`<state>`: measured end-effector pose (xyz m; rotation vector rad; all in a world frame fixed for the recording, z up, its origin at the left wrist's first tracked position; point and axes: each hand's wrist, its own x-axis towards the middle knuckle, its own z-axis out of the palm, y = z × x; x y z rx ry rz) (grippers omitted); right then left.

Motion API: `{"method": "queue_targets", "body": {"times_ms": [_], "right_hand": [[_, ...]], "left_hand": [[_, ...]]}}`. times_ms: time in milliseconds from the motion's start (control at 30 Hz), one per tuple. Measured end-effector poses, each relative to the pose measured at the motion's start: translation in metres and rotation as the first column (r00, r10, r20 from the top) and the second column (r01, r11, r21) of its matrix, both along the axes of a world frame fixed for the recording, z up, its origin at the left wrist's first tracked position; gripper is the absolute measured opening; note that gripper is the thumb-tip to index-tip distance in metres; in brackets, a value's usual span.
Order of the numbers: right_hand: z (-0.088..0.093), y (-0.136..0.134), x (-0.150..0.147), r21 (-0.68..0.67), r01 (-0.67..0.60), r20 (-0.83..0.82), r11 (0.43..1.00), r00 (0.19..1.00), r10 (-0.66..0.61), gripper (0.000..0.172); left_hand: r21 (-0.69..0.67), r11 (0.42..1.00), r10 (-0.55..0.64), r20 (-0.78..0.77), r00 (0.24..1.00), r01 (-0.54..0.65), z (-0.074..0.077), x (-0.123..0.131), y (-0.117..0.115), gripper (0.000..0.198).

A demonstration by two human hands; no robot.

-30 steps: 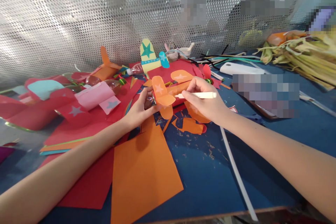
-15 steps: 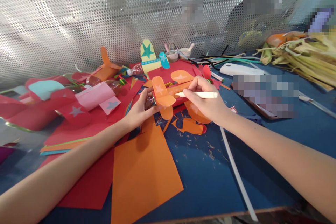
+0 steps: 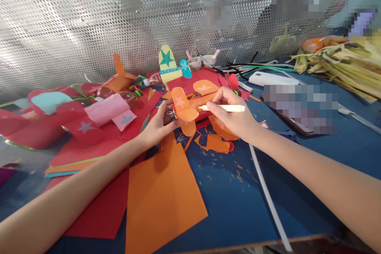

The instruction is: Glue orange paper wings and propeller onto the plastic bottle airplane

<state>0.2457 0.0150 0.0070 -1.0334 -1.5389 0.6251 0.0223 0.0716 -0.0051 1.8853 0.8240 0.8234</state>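
On the left of a blue-topped table [image 3: 226,214], a red paper shape with a grey star [image 3: 89,130], then a pink paper roll [image 3: 104,109]. Nearer the front edge, a flat orange rectangular paper sheet [image 3: 163,202]. At centre, in a left hand [image 3: 157,129] curled partway closed around its left end, an orange paper plane with pale stars [image 3: 188,114]. Pinched between thumb and fingers of the right hand [image 3: 228,113], a slim cream-coloured pen [image 3: 236,108], tip at the plane's body. Farther right, a long white oblong object [image 3: 272,79]; at far right, dry yellowish husks [image 3: 342,67].
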Motion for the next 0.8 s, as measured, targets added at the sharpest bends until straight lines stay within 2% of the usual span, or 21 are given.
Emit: {"method": "queue_targets", "body": {"times_ms": [433,800], "right_hand": [[-0.0008,0.0016,0.0005,0.039,0.007,-0.005,0.999,1.000,-0.006,0.024],[-0.0010,0.0015,0.0001,0.016,-0.028,-0.021,0.999,0.999,0.028,0.024]], "left_hand": [[-0.014,1.000,0.015,-0.015,1.000,-0.016,0.0040,0.0020,-0.0034,0.056],[0.004,1.000,0.031,0.000,1.000,-0.031,0.0022,0.0009,-0.0015,0.057]]}}
